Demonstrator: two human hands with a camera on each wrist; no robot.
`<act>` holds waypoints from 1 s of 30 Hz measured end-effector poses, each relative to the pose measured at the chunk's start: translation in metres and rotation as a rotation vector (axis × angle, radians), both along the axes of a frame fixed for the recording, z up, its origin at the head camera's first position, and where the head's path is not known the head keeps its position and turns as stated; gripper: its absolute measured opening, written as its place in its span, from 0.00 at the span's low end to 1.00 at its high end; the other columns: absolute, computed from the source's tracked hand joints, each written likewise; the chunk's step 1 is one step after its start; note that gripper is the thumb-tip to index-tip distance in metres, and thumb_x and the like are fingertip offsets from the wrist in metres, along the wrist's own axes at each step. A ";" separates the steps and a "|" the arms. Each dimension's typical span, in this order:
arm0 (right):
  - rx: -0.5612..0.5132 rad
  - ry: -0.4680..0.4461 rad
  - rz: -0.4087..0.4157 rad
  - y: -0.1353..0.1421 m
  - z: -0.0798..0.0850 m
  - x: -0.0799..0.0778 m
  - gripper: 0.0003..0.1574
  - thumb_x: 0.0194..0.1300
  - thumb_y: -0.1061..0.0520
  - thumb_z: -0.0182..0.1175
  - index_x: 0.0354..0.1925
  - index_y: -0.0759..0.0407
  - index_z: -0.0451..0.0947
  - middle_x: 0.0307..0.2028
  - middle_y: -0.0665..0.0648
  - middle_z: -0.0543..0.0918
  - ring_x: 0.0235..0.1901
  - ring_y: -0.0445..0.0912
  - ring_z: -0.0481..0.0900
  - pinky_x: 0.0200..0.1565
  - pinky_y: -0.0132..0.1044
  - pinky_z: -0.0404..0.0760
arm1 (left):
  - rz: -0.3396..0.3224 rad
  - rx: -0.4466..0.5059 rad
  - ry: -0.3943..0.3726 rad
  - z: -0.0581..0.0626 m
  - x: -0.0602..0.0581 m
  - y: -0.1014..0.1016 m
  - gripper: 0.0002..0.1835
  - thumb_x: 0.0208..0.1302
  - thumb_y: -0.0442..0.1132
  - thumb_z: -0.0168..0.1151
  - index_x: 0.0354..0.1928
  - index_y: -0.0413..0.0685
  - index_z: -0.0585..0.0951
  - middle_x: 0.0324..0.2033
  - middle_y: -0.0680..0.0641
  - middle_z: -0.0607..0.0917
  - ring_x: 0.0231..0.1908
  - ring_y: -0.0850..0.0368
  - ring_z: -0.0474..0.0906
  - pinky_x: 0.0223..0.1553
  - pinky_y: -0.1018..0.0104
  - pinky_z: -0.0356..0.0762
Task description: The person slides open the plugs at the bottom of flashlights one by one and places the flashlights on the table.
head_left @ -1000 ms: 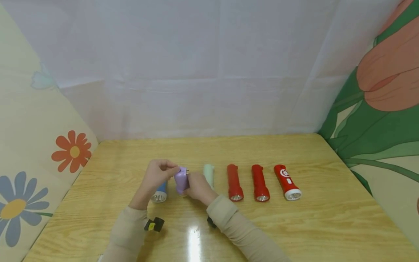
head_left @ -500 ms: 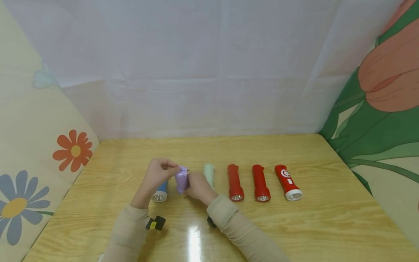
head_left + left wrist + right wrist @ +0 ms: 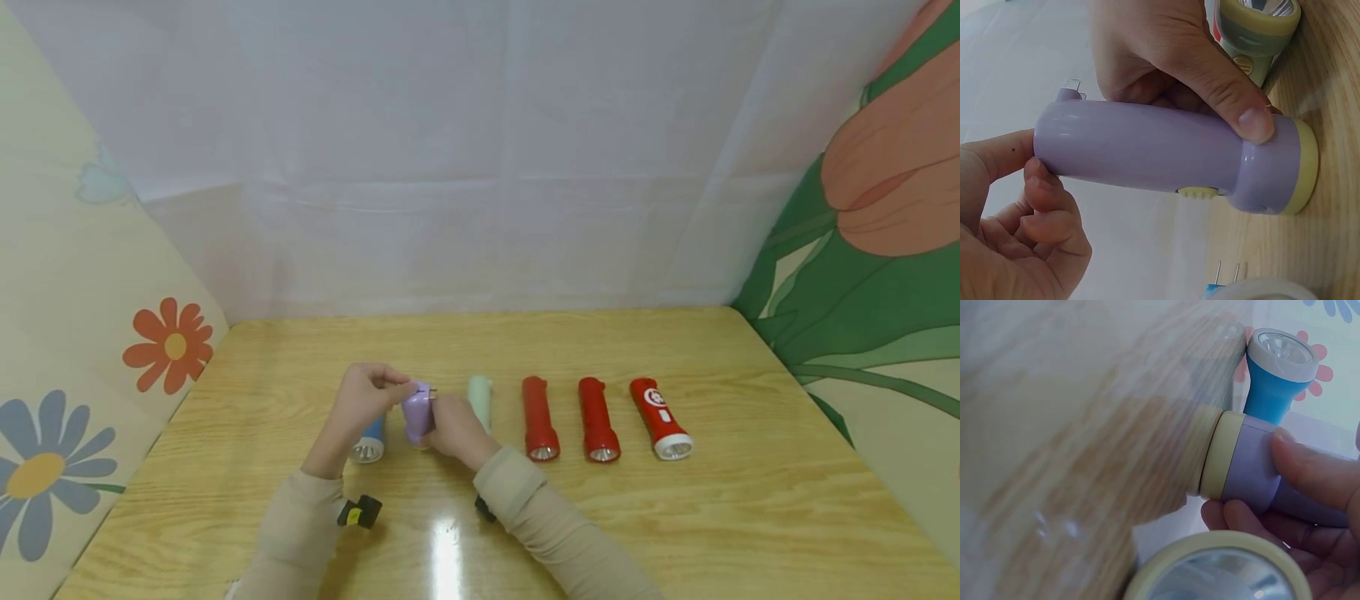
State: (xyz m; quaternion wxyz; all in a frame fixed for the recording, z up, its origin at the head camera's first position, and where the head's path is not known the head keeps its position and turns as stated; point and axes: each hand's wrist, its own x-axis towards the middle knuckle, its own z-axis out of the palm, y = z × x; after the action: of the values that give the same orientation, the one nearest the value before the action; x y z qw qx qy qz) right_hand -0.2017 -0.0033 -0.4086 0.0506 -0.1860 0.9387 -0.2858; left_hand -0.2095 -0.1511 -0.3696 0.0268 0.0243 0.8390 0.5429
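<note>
A purple flashlight [image 3: 1141,147] with a yellow head ring [image 3: 1221,456] stands on its head on the wooden table. Two metal plug prongs [image 3: 1072,85] stick out sideways from its tail end, which is uppermost. My left hand [image 3: 366,400] pinches that tail end between thumb and finger. Lower down, my right hand [image 3: 456,427] grips the flashlight near its head, the thumb [image 3: 1255,125] lying along the side. A yellow slide switch [image 3: 1197,192] shows on the body. The blue flashlight [image 3: 1272,390] with a white head lies just left, partly behind my left wrist.
To the right, a pale green flashlight [image 3: 480,400] lies partly behind my right hand. Two plain red flashlights [image 3: 536,421] and a red one with a white head [image 3: 660,421] continue the row on the table [image 3: 750,517]. A white cloth [image 3: 480,167] hangs behind.
</note>
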 end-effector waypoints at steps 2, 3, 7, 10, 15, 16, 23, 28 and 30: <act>-0.003 0.007 0.002 0.000 0.000 0.000 0.27 0.44 0.59 0.73 0.42 0.68 0.76 0.34 0.60 0.82 0.34 0.49 0.80 0.41 0.35 0.79 | 0.008 -0.005 -0.004 0.000 0.000 0.000 0.09 0.54 0.34 0.66 0.32 0.33 0.81 0.22 0.47 0.80 0.24 0.57 0.71 0.27 0.67 0.71; -0.004 0.009 0.002 0.000 -0.001 0.000 0.27 0.44 0.59 0.73 0.43 0.68 0.76 0.34 0.60 0.82 0.35 0.49 0.80 0.41 0.36 0.79 | 0.012 -0.008 -0.008 0.000 0.000 0.001 0.09 0.53 0.34 0.66 0.32 0.33 0.81 0.22 0.47 0.80 0.24 0.57 0.71 0.27 0.67 0.71; -0.006 0.011 -0.004 0.000 -0.001 0.000 0.29 0.43 0.59 0.73 0.44 0.68 0.75 0.35 0.61 0.82 0.36 0.50 0.80 0.42 0.36 0.78 | 0.021 -0.016 -0.012 0.000 0.000 0.002 0.09 0.53 0.34 0.66 0.32 0.34 0.82 0.22 0.47 0.80 0.24 0.57 0.71 0.27 0.67 0.71; -0.003 0.009 -0.008 0.000 -0.002 0.000 0.29 0.43 0.59 0.73 0.44 0.68 0.75 0.35 0.61 0.82 0.36 0.50 0.80 0.42 0.36 0.78 | 0.024 -0.023 -0.016 0.000 0.000 0.002 0.09 0.53 0.35 0.66 0.32 0.34 0.82 0.22 0.47 0.80 0.24 0.57 0.70 0.27 0.67 0.71; 0.006 0.016 -0.006 0.001 -0.002 0.000 0.29 0.43 0.58 0.73 0.44 0.68 0.75 0.35 0.61 0.82 0.36 0.49 0.80 0.42 0.36 0.78 | 0.029 -0.036 -0.021 0.000 0.000 0.003 0.09 0.53 0.35 0.66 0.32 0.34 0.81 0.19 0.48 0.79 0.24 0.57 0.71 0.27 0.67 0.71; 0.007 0.018 -0.006 0.001 -0.002 0.000 0.29 0.43 0.58 0.73 0.44 0.68 0.75 0.35 0.61 0.82 0.36 0.49 0.80 0.42 0.35 0.78 | 0.030 -0.037 -0.021 0.000 0.000 0.003 0.09 0.53 0.35 0.66 0.32 0.34 0.81 0.19 0.48 0.79 0.24 0.57 0.71 0.27 0.67 0.71; 0.004 0.021 -0.002 0.001 -0.003 0.000 0.29 0.43 0.58 0.74 0.43 0.68 0.75 0.34 0.60 0.82 0.35 0.49 0.80 0.41 0.35 0.78 | 0.038 -0.040 -0.019 0.000 0.000 0.005 0.10 0.52 0.35 0.67 0.32 0.34 0.81 0.19 0.48 0.79 0.24 0.57 0.72 0.28 0.67 0.71; 0.010 0.014 -0.001 0.001 -0.004 0.000 0.29 0.44 0.58 0.73 0.45 0.68 0.75 0.35 0.61 0.82 0.36 0.49 0.80 0.42 0.35 0.78 | 0.042 -0.045 -0.015 -0.001 0.000 0.005 0.10 0.51 0.36 0.67 0.32 0.35 0.81 0.19 0.48 0.79 0.24 0.56 0.72 0.28 0.66 0.71; 0.011 0.016 0.001 0.001 -0.004 0.000 0.30 0.44 0.57 0.73 0.46 0.68 0.75 0.36 0.61 0.82 0.37 0.49 0.80 0.42 0.36 0.78 | 0.045 -0.050 -0.017 -0.001 0.000 0.005 0.10 0.51 0.37 0.68 0.32 0.35 0.81 0.19 0.48 0.79 0.24 0.56 0.72 0.28 0.66 0.70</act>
State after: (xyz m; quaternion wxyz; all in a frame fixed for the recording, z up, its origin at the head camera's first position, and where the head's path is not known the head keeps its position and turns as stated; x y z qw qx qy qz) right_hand -0.2018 -0.0025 -0.4122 0.0444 -0.1883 0.9405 -0.2793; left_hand -0.2096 -0.1462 -0.3711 0.0220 0.0001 0.8523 0.5226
